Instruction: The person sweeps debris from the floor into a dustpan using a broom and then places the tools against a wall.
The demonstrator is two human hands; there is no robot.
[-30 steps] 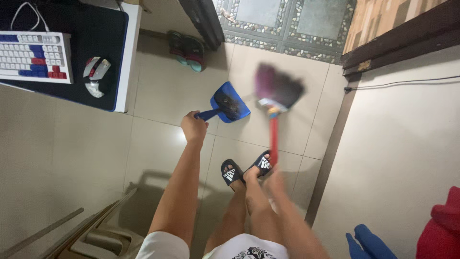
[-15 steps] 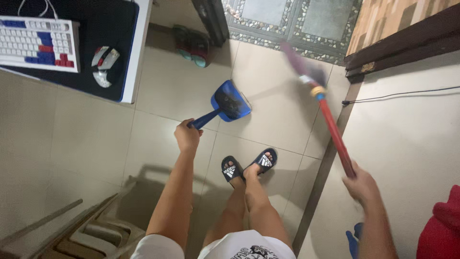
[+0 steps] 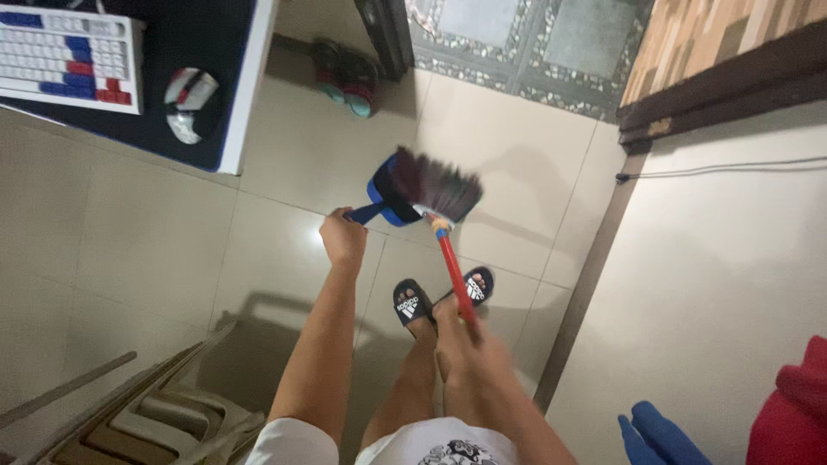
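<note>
Upper left of frame: a keyboard with white, blue and red keys lay on a dark desk mat, with a white-and-red mouse just right of it, all on a white desk whose edge ran down toward frame centre. Lower left: pale chair frame, partly cut off by the frame edge.

Top centre: a pair of dark sandals with teal and red trim sat on the tile floor by a dark post.

Centre: left hand was closed around the handle of a blue dustpan; the pan sat low on the tiles, just ahead of the hand, its mouth facing right. The broom had dark bristles, blurred, overlapping the pan's right side; whether they touched it cannot be told. Its red stick ran down to the right hand, which was blurred but wrapped around the stick at lower centre. Two feet in dark slides stood between the hands, below the pan.

Right: a dark door threshold crossed the upper right, a thin cable ran along the paler floor. Lower right corner: a blue object and a red cloth, both cut off by the edge.
</note>
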